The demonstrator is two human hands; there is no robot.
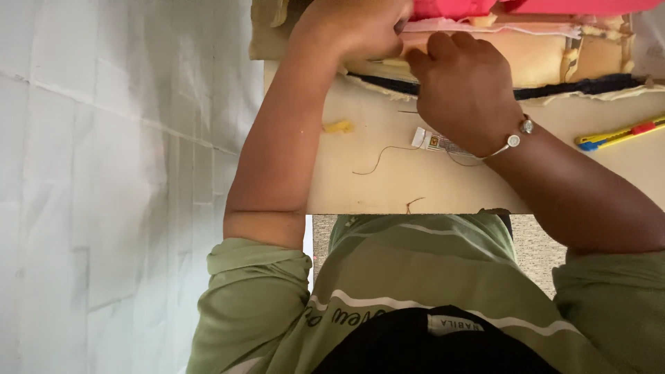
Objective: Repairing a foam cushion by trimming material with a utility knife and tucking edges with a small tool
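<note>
A pale cream tabletop (pixel 415 180) stands beside a floor covered in white sheeting (pixel 118 173), seen from above over a person in an olive green shirt (pixel 415 277). Both hands work at the far edge of the tabletop on a layered piece of tan foam padding (pixel 540 62) topped with bright pink fabric (pixel 485 7) and edged below with a dark strip (pixel 589 86). The left hand (pixel 357 28) is curled closed, pressing down on the padding's left end under the pink fabric. The right hand (pixel 464 90), with a beaded bracelet (pixel 516 138) at the wrist, lies just beside it, fingers bent and tips pressed onto the padding's edge. A small white tube (pixel 433 142) lies partly under the right wrist. A thin thread (pixel 381 156) trails between the forearms, a yellow scrap (pixel 338 127) sits near the left forearm, and a yellow utility knife (pixel 616 135) lies well to the right of the right hand.
</note>
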